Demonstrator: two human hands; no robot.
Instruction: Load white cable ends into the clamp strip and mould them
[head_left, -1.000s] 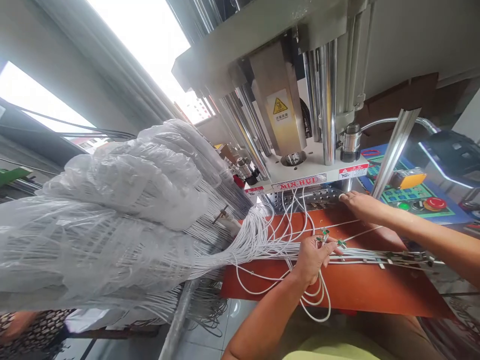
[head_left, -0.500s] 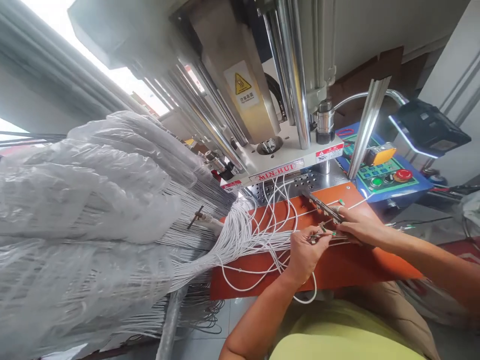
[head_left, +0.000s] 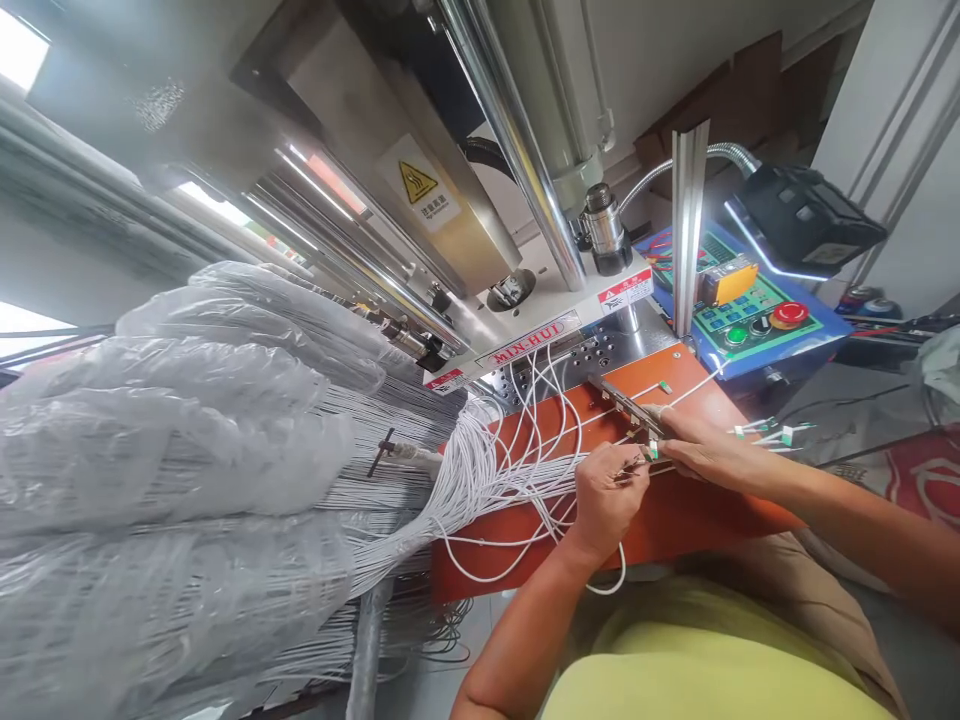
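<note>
My left hand (head_left: 609, 492) is closed in a pinch. Thin, dark metal bits show at its fingertips, too small to name. Just beyond those fingers is a small green-and-white cable end (head_left: 654, 450). My right hand (head_left: 694, 447) grips the near end of a long metal bar fixture (head_left: 628, 406), which has small pale parts along its edge. The bar's far end rests by the press bed. Both hands are close together above the orange work surface (head_left: 510, 562). White cables (head_left: 469, 465) run in a thick bunch from the left toward my left hand.
A press with a white plate (head_left: 540, 335) stands ahead, a high-temperature label on its metal block (head_left: 431, 190). Plastic-wrapped cable bundles (head_left: 172, 480) fill the left. A blue control box (head_left: 765, 310) and a black lamp (head_left: 814, 215) stand at right. A T-handled clamp (head_left: 401, 452) sticks out at left.
The view has turned a little. My left hand has rolled further over, its fingers now more closed. My right hand still holds the metal bar, close beside it.
</note>
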